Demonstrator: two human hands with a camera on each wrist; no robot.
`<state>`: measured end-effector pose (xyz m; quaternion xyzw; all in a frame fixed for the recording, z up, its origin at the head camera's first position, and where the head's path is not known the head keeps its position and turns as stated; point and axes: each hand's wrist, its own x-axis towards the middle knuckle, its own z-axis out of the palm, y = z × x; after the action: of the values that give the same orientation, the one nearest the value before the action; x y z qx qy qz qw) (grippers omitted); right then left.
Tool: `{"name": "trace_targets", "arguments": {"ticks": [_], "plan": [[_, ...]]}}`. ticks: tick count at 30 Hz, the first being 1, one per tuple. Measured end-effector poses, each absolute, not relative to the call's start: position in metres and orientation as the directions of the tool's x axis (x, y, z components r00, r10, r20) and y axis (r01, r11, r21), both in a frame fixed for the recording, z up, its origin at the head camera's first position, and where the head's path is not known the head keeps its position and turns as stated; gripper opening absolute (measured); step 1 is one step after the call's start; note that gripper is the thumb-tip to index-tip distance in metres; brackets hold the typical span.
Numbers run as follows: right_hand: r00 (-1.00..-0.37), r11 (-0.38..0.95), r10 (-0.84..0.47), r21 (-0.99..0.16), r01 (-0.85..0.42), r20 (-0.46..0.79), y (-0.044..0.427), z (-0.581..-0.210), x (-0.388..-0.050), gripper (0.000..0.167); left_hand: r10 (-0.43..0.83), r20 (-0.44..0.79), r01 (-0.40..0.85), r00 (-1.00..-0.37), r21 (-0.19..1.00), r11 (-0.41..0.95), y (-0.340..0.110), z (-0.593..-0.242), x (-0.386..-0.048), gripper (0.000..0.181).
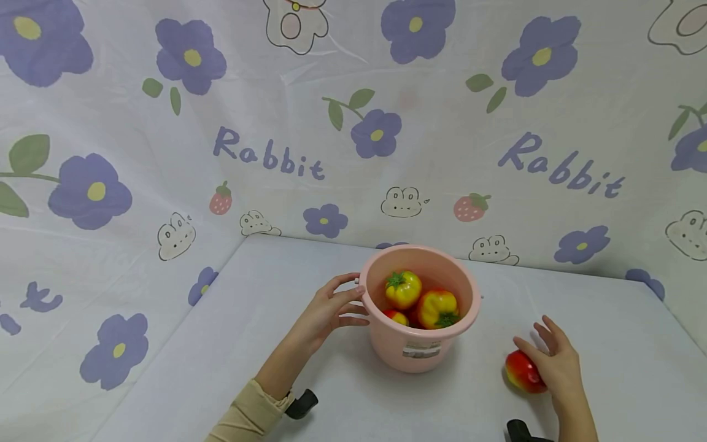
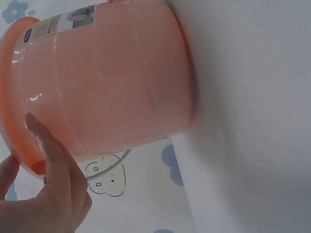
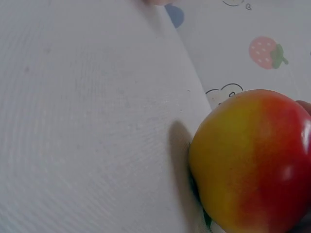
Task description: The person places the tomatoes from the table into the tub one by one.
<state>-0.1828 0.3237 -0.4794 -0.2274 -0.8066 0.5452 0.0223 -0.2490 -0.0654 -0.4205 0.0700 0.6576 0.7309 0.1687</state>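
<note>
A pink bucket point(image 1: 411, 353) stands upright on the white table, with several red-and-yellow, tomato-like pieces inside; one yellow piece point(image 1: 405, 293) has a green leafy top. My left hand point(image 1: 327, 310) holds the bucket's left rim, its thumb at the rim and its fingers against the outer wall, as the left wrist view also shows. To the right of the bucket, another glossy red-and-yellow, tomato-like piece point(image 1: 521, 373) rests on the table. My right hand point(image 1: 559, 362) is over its right side with fingers spread. In the right wrist view that piece point(image 3: 252, 165) hides most of the hand.
A white cloth point(image 1: 353, 73) printed with purple flowers and rabbits hangs behind and beside the table point(image 1: 243, 362). The bucket's thin handle point(image 2: 109, 170) hangs at its far side. Black wrist-camera parts point(image 1: 302, 404) show below the left forearm.
</note>
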Motion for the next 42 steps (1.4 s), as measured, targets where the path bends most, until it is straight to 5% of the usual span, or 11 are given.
{"name": "trace_targets", "arguments": {"ticks": [13, 42], "plan": [[-0.924, 0.339, 0.376, -0.917, 0.212, -0.075, 0.317, -0.459, -0.183, 0.085, 0.348, -0.114, -0.153, -0.93, 0.984, -0.087, -0.066, -0.42, -0.249, 0.053], [-0.933, 0.447, 0.249, -0.885, -0.128, 0.26, 0.257, -0.343, -0.215, 0.082, 0.341, -0.119, -0.156, -0.933, 0.984, -0.084, -0.065, -0.418, -0.248, 0.053]]}}
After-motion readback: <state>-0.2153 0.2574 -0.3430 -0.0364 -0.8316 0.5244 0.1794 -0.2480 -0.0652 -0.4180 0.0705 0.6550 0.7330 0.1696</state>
